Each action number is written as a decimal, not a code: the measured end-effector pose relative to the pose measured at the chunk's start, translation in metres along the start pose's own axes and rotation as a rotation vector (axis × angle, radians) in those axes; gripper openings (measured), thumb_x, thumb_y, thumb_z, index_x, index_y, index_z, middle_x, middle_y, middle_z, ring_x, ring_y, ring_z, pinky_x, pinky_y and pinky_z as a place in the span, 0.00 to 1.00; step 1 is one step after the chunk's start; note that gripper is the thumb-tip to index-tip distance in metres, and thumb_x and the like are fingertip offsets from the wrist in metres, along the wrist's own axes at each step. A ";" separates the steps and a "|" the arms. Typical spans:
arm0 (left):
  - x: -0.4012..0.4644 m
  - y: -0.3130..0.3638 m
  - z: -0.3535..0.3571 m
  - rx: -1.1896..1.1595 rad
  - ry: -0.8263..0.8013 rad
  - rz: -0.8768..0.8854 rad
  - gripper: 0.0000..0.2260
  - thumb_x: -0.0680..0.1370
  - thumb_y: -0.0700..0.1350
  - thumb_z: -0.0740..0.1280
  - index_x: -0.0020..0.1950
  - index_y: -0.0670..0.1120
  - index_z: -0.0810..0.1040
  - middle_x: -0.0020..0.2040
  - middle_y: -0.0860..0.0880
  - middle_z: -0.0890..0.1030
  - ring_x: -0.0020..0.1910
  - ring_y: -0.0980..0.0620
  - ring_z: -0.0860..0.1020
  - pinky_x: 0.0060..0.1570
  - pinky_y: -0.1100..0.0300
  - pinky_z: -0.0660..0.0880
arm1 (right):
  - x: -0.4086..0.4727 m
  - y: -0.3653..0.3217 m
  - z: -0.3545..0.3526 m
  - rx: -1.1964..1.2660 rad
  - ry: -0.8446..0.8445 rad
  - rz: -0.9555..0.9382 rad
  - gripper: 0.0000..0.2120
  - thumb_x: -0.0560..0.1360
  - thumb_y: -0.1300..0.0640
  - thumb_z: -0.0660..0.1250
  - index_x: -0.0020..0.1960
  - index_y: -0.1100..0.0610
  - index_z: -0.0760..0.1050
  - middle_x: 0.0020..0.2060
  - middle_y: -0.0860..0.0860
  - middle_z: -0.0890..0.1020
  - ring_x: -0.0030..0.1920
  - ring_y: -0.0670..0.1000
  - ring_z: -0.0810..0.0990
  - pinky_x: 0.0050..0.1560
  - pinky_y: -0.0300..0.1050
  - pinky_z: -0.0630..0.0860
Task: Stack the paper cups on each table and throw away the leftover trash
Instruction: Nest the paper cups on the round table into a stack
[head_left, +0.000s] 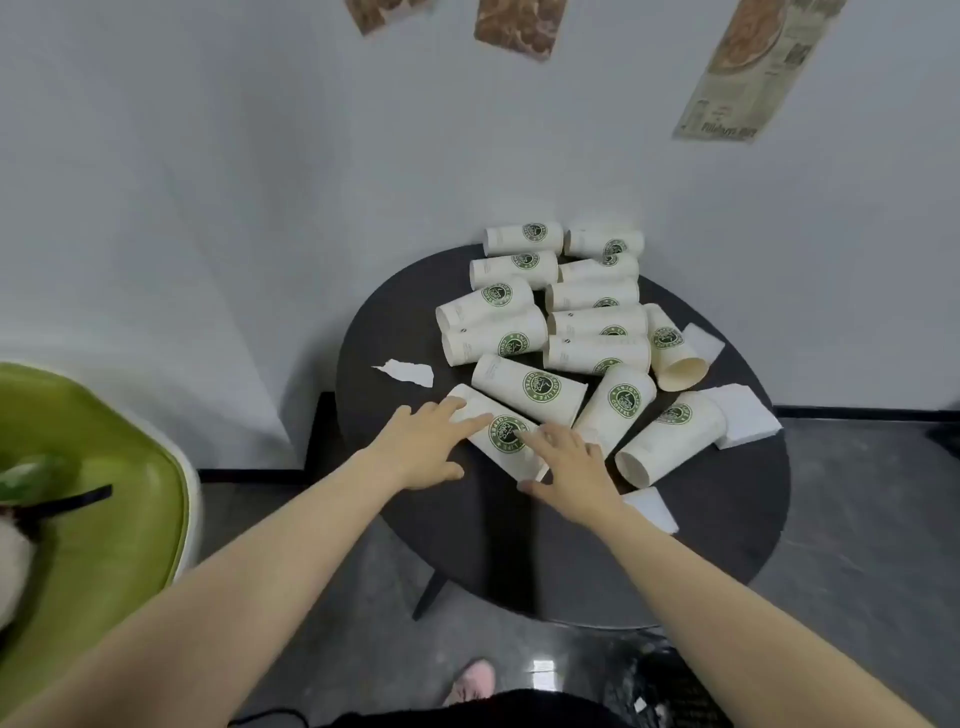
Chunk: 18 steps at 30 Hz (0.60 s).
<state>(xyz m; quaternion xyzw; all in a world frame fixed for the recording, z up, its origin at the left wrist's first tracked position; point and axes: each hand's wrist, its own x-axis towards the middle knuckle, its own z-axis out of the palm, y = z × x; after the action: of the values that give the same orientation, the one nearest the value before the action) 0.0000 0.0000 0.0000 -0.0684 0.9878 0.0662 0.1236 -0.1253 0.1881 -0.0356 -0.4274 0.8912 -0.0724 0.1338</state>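
Several white paper cups with green logos lie on their sides on a round black table (447, 540). The nearest cup (506, 435) lies at the front of the pile. My left hand (423, 449) rests with spread fingers on its left end. My right hand (571, 465) touches its right end, fingers apart. Neither hand has closed around it. Scraps of white paper lie about: a torn piece (408, 372) at the left, a napkin (743, 415) at the right, another (701, 343) behind it, and one (652, 509) by my right wrist.
The table stands against a grey wall with posters on it. A green chair (93, 493) with a plush toy sits at the left. A black bag (670, 686) lies on the floor near my feet.
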 end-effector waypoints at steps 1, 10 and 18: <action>0.005 -0.002 0.002 0.020 -0.009 -0.005 0.33 0.79 0.55 0.63 0.78 0.59 0.47 0.78 0.48 0.51 0.72 0.46 0.60 0.67 0.47 0.62 | 0.004 0.000 0.004 -0.011 0.006 -0.007 0.33 0.73 0.44 0.68 0.74 0.42 0.59 0.70 0.50 0.62 0.71 0.51 0.59 0.68 0.51 0.57; 0.041 -0.032 0.020 0.118 0.009 0.083 0.34 0.78 0.55 0.65 0.77 0.62 0.47 0.78 0.50 0.53 0.76 0.50 0.52 0.73 0.44 0.50 | 0.017 0.009 0.034 -0.104 -0.021 -0.172 0.43 0.70 0.43 0.70 0.76 0.39 0.48 0.73 0.51 0.55 0.72 0.53 0.57 0.66 0.51 0.59; 0.059 -0.043 0.035 0.122 -0.019 0.188 0.34 0.77 0.53 0.66 0.77 0.61 0.49 0.77 0.53 0.56 0.75 0.52 0.54 0.74 0.47 0.50 | 0.012 0.019 0.035 -0.089 -0.008 -0.106 0.48 0.71 0.43 0.69 0.71 0.33 0.32 0.77 0.51 0.49 0.75 0.53 0.52 0.70 0.50 0.54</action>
<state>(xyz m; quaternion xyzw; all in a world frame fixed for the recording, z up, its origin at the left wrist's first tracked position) -0.0423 -0.0442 -0.0532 0.0327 0.9908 0.0179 0.1303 -0.1362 0.1904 -0.0754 -0.4796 0.8692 -0.0381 0.1141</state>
